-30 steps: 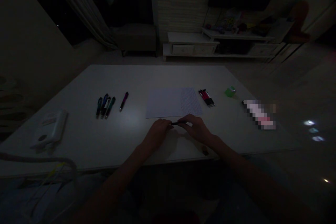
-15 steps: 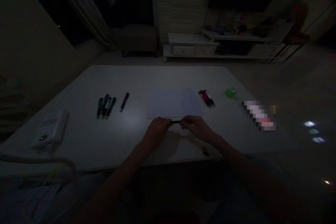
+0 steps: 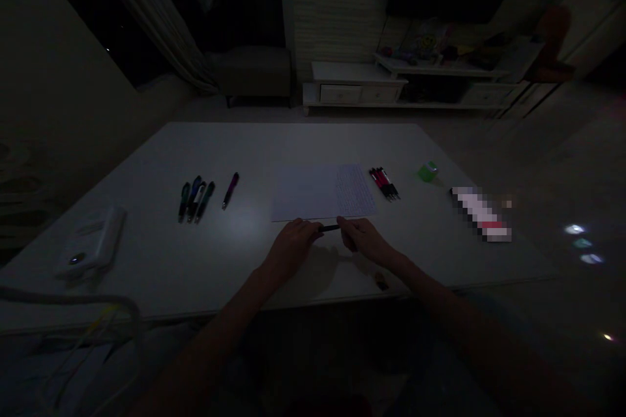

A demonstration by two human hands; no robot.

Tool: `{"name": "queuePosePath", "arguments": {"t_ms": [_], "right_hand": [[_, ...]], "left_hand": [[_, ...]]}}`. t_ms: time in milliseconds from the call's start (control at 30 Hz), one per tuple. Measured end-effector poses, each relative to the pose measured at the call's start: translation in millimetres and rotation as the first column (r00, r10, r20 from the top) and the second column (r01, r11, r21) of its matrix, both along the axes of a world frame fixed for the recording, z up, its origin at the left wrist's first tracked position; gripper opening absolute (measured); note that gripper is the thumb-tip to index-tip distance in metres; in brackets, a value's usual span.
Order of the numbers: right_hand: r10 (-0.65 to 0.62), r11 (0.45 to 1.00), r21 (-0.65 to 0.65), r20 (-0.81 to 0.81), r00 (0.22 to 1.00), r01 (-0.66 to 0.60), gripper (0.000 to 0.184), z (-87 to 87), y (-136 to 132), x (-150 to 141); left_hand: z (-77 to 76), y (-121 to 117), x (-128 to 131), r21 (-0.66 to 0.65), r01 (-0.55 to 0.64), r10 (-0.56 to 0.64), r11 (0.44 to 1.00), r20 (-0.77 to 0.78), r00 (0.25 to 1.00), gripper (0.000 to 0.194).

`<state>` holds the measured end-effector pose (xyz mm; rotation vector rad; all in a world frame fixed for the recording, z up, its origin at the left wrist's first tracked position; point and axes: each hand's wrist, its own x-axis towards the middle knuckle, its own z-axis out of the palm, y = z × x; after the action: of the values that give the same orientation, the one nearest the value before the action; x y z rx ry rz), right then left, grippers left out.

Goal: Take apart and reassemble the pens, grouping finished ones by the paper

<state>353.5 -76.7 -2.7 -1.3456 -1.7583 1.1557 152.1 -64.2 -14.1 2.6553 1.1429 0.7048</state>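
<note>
A slim black pen (image 3: 328, 229) lies level between my hands, just below the front edge of a sheet of printed paper (image 3: 323, 192). My left hand (image 3: 292, 249) is shut on its left part. My right hand (image 3: 364, 241) is at its right end, and the dim light hides whether its fingers grip the pen. Both hands are over the white table (image 3: 147, 163). A small dark object (image 3: 381, 281) lies below my right hand near the table's front edge.
Left of the paper lie several dark pens (image 3: 194, 201) and a magenta pen (image 3: 229, 190). To its right are red-and-black pens (image 3: 384, 183), a small green object (image 3: 428, 172) and a pixelated item (image 3: 480, 214). A white device (image 3: 92, 244) sits at the left.
My right hand has moved slightly right along the black pen, and its fingers now sit at the pen's end. My left hand and the objects on the table have not visibly moved.
</note>
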Motion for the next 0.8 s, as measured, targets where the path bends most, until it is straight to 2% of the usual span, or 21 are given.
{"name": "queuePosePath", "arguments": {"t_ms": [133,267,400,500,600,733,800], "right_hand": [[0.014,0.998,0.055,0.004,1.0,-0.014,0.038,1.9,0.2,0.7],[0.017,0.999,0.048,0.002,1.0,-0.017,0.049,2.9,-0.3,0.2],[0.01,0.997,0.074,0.024,1.0,-0.011,0.042,1.7,-0.7,-1.0],[0.001,0.999,0.042,0.031,1.0,-0.002,0.05,1.7,-1.5,-1.9],[-0.005,0.997,0.076,0.039,0.999,0.002,0.042,2.5,-2.6,-2.9],[-0.001,1.0,-0.002,0.015,1.0,0.001,0.048,3.4,-2.6,-2.7],[0.0,1.0,0.029,0.033,0.999,-0.001,0.042,4.3,-2.3,-1.5]], "left_hand": [[0.7,0.2,-0.8,0.003,-0.027,0.027,1.0,-0.008,1.0,0.014],[-0.2,0.8,-1.0,-0.006,-0.007,0.007,1.0,0.007,1.0,0.014],[-2.6,1.5,-0.7,0.021,-0.007,0.006,1.0,0.017,1.0,0.013],[-4.6,1.7,-0.5,0.036,0.012,-0.013,0.999,0.036,0.999,0.014],[-5.5,1.6,-0.1,0.041,0.016,-0.018,0.999,0.037,0.999,0.013],[-4.9,1.3,0.5,0.046,0.032,-0.034,0.998,0.03,0.999,0.013],[-4.8,1.3,0.6,0.045,0.03,-0.032,0.999,0.029,0.999,0.013]]}}
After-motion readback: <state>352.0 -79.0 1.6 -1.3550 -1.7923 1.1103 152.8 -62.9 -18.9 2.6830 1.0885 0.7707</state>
